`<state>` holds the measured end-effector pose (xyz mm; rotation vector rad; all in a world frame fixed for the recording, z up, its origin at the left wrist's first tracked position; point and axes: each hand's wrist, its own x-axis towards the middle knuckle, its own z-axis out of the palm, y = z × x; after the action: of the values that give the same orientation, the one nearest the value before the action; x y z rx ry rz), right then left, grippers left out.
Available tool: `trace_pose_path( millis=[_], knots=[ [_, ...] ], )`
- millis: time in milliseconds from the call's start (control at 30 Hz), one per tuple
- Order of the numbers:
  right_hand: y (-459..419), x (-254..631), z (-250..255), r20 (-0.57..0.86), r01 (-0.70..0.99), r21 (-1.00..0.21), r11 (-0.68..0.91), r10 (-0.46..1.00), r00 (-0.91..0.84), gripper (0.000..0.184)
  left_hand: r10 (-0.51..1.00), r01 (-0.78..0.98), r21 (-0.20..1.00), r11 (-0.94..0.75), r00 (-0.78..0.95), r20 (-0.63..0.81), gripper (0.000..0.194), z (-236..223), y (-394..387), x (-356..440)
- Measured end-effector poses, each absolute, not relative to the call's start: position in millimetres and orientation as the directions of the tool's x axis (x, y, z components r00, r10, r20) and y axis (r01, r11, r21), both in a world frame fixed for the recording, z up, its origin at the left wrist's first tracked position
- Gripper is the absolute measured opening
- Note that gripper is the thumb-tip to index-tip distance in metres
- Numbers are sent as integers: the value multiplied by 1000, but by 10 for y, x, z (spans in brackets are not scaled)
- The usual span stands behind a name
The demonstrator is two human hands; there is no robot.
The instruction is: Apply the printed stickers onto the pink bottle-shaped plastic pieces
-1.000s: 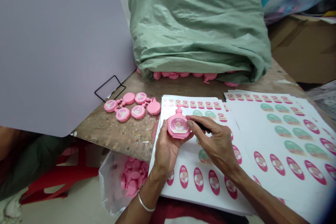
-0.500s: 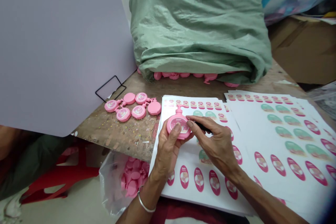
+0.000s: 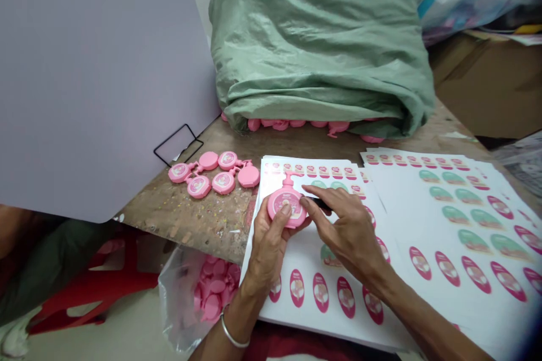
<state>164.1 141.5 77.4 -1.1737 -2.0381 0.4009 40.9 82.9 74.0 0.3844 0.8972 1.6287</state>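
Observation:
My left hand [image 3: 265, 245] is closed around a small pink toy pump bottle [image 3: 276, 201], its thumb pressed on the round label on the front. The pump points up. My right hand [image 3: 352, 232] grips a slim black tool [image 3: 320, 203], mostly covered by the fingers, so its kind is unclear. Those fingertips touch the label's right edge. Under both hands lies a stack of printed sticker sheets [image 3: 292, 324] with pink and green labels. To the left, several pink pump bottles [image 3: 223, 181] lie flat on the wooden table, some labelled and some with plain faces up.
A large green sack [image 3: 322, 39] stands at the back, with pink bottles showing beneath it. More sticker sheets [image 3: 406, 220] lie right. A clear bag [image 3: 175, 293] of pink pieces hangs below the table edge. A grey panel [image 3: 97, 84] and wire stand [image 3: 178, 144] are left; someone sits behind.
The right thumb and fingertips have shifted slightly along the label's right edge, and more of the label shows. The left hand keeps hold of the bottle. The view has moved a little.

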Motion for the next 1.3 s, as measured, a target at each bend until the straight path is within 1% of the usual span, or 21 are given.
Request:
trace_pose_path(
  millis=[67,100,133,167,267,333,400,500,567,600,667,733,800,833,900,967,1033,1100,1167,1233,1300],
  knots=[
    [1478,1705,793,483,727,-443,524,823,-299,33,929,-685,729,1,-269,-254,27,720,824,398],
    [1508,1725,805,496,754,-426,500,826,-268,35,926,-685,728,20,-262,-271,29,711,823,394],
    [1533,1732,816,490,748,-459,479,839,-237,39,926,-684,729,36,-251,-282,31,705,822,393],
    [1552,1721,822,459,709,-528,466,860,-223,46,930,-680,731,49,-237,-283,33,702,821,395],
    [1580,1601,799,282,525,-757,390,919,-276,83,953,-645,762,58,-192,-235,30,710,800,420],
    [1598,1506,751,186,471,-826,310,939,-291,92,968,-633,771,68,-145,-205,28,718,764,433],
    [1635,1460,687,151,467,-844,264,952,-265,88,970,-638,764,95,-112,-214,33,718,713,426],
    [1733,1523,573,187,479,-829,288,951,-247,76,956,-643,751,153,-97,-278,41,700,642,340],
    [1811,1625,480,217,507,-800,321,943,-254,61,938,-603,781,161,-154,-311,43,674,622,208],
    [1849,1680,427,225,539,-774,333,940,-257,51,921,-556,816,157,-215,-324,44,655,623,116],
    [1913,1779,309,256,626,-681,381,924,-284,32,865,-355,923,150,-405,-297,44,597,638,-113],
    [1962,1841,185,317,697,-543,470,882,-348,22,808,-30,983,182,-566,-166,40,512,667,-367],
    [1998,1857,84,354,734,-412,540,837,-417,18,804,275,931,239,-593,-31,38,412,710,-593],
    [2012,1848,50,351,750,-370,548,830,-433,18,812,390,876,283,-584,-3,38,364,736,-684],
    [2032,1810,30,325,790,-329,518,847,-420,19,828,543,752,373,-561,-5,40,279,794,-814],
    [2050,1767,68,308,815,-315,486,865,-397,19,833,628,648,432,-553,-19,43,214,851,-890],
    [2091,1754,150,280,817,-339,467,879,-386,17,832,681,585,440,-554,20,46,168,891,-939],
    [2185,1799,253,211,819,-413,398,917,-338,17,826,739,540,403,-548,133,48,142,901,-972],
    [2337,1919,356,133,835,-478,273,962,-238,20,809,799,490,349,-521,273,47,141,873,-972],
    [2503,2103,433,91,864,-480,153,988,-124,26,801,831,488,266,-472,368,43,162,805,-909],
    [2608,2316,461,59,883,-465,70,997,-48,35,821,824,544,156,-415,393,35,183,711,-768]
  ],
)
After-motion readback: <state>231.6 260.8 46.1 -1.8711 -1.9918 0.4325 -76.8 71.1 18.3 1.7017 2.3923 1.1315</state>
